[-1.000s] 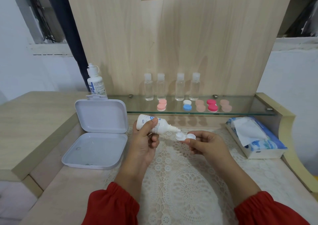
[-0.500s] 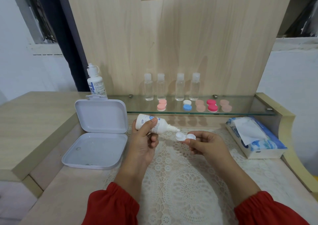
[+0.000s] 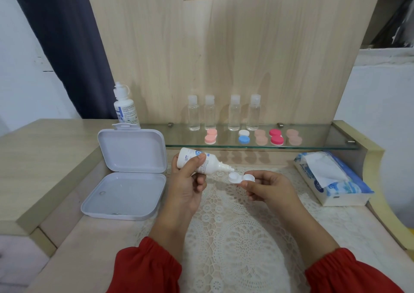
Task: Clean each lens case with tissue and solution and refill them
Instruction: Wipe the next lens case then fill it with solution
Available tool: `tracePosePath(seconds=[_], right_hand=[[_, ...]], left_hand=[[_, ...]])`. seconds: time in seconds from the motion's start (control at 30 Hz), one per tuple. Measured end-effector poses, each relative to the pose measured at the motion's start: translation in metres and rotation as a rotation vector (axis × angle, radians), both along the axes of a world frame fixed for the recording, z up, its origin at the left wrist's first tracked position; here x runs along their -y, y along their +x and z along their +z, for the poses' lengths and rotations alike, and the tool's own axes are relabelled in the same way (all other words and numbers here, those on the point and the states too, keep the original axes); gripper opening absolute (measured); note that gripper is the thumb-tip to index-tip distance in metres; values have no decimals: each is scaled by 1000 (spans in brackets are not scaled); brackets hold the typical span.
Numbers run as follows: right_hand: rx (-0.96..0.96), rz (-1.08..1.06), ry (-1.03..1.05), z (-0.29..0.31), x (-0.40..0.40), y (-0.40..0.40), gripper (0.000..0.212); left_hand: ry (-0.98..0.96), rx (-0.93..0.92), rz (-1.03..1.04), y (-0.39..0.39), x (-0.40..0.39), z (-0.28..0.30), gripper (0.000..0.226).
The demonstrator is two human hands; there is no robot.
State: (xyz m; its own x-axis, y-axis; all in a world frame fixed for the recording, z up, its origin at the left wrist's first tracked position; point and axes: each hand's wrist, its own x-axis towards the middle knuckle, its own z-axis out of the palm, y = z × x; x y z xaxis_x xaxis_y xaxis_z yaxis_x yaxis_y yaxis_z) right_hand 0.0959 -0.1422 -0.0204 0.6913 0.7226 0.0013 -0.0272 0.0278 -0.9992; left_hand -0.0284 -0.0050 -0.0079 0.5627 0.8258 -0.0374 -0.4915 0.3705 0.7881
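Tilting the bottle (image 3: 198, 163) on its side, the left hand (image 3: 188, 185) gripped it with thumb on top and fingers curled beneath. Its long axis ran left to right, slanting down toward the nozzle, whose tip sat just above the left well of the open white case (image 3: 240, 178). The right hand (image 3: 267, 187) pinched that case by its right well, holding it roughly level above the lace mat (image 3: 235, 236), the 2 wells lying side by side along the same line as the bottle. The case therefore lay directly right of the left hand, at the nozzle's end. Whether liquid was leaving the tip could not be told. Filling the right well would probably call for a short shift of nozzle or case along that shared line. On the glass shelf (image 3: 313, 146) 5 capped cases waited, with the tissue pack (image 3: 331, 180) off to the right.
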Motion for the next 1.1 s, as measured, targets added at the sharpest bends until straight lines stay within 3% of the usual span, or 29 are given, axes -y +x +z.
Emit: tracePosePath(seconds=[1.1], right_hand=[[2,-2,-16,1,1,-1,18]], left_hand=[[36,-24,-4,-1,0,-1,50]])
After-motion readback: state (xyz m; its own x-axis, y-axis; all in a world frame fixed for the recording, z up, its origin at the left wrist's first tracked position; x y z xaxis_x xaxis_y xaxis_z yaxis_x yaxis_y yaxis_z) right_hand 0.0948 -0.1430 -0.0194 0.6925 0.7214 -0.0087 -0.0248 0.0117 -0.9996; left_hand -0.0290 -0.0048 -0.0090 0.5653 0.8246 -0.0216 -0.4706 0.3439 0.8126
